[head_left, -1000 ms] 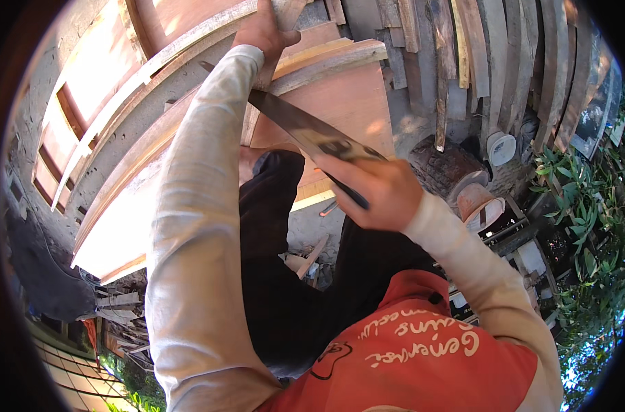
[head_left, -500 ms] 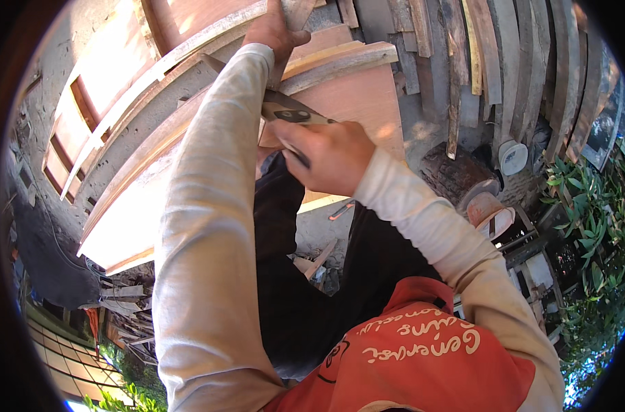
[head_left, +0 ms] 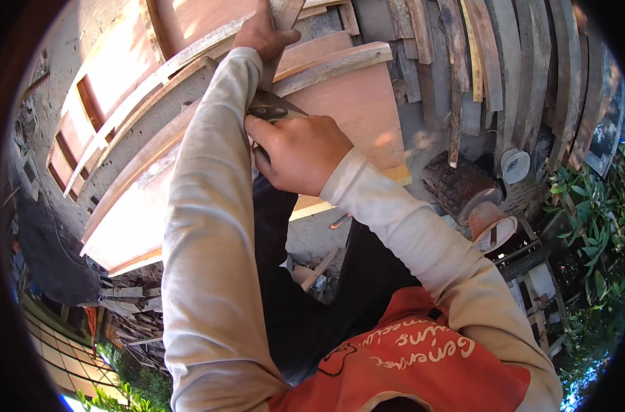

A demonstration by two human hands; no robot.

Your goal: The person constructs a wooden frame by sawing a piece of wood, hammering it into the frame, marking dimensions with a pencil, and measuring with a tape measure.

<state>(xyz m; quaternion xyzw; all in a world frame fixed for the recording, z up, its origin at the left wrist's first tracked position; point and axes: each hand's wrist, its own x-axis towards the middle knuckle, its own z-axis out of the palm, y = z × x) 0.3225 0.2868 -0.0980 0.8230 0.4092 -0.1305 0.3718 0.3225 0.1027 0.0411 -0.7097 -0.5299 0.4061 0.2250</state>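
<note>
At the top, my left hand (head_left: 259,38) grips a wooden board (head_left: 282,48), its thumb laid over the board's right side. My right hand (head_left: 304,152) is closed around the handle of a handsaw (head_left: 277,108). Only the part of the saw next to the handle shows; my left forearm hides the rest of its blade, so I cannot tell whether it touches the board. Both hands are over a plywood panel (head_left: 360,103) edged with a wooden strip (head_left: 334,66). My dark-trousered legs are under the right hand.
Framed plywood panels (head_left: 117,75) lie at the left. Several weathered planks (head_left: 494,62) fill the upper right. A log (head_left: 457,182), an orange bucket (head_left: 487,223) and a white container (head_left: 515,166) stand at the right, near leafy plants (head_left: 587,226). A cutter (head_left: 340,221) lies between my legs.
My right hand has moved left with the saw, sliding its blade farther behind my left forearm. The left hand still grips the board, shifted slightly left in view.
</note>
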